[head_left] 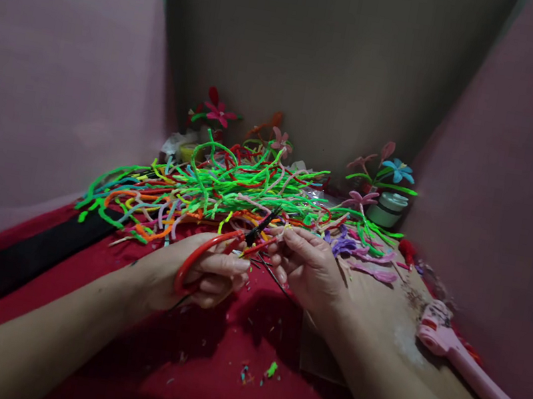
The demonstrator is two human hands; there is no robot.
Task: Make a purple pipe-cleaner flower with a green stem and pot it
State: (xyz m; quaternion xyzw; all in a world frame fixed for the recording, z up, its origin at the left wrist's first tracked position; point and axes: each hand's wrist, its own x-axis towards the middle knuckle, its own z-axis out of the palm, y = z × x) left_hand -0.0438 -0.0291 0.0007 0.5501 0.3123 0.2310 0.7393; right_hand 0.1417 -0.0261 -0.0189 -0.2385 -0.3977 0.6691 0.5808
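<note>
In my left hand (214, 272) is a pair of red-handled scissors (196, 257), its big red loop curving round the back of my fingers. The dark blades (262, 227) point up and away, between my two hands. My right hand (306, 266) pinches a small pale yellowish piece (285, 230) at its fingertips. A thin red length (261, 247) runs between the two hands; whether it joins the pale piece I cannot make out. The fingertips of both hands are close together above the red cloth (244, 338), in front of a heap of fuzzy pipe cleaners (249, 183).
A pink glue gun (467, 366) lies on a brown board (379, 318) at the right. A dark flat strip (35, 257) lies at the left. Finished pipe-cleaner flowers (397, 170) and a pale green jar (387, 210) stand behind. Small green scraps (272, 369) dot the cloth.
</note>
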